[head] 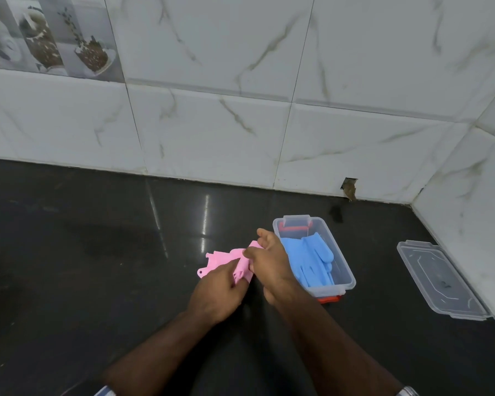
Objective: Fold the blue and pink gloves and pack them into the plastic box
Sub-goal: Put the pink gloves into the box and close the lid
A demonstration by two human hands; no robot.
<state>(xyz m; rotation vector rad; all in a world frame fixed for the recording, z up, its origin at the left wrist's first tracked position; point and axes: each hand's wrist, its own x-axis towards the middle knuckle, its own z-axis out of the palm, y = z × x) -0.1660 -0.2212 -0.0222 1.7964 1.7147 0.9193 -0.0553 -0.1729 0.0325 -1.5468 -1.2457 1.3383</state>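
Observation:
The blue gloves [312,261] lie folded inside the clear plastic box [347,274], which stands open on the dark counter. Just left of the box, a pink glove [222,260] is held above the counter between both hands. My left hand [216,290] grips its near, partly folded end. My right hand [269,258] pinches its right side, with the thumb and fingers over the fabric. Part of the pink glove is hidden under my hands.
The box's clear lid [437,281] lies flat on the counter to the right, close to the side wall. White marble-look tiles [240,124] form the back wall. A small hole [349,188] shows in the tile at the counter's back edge.

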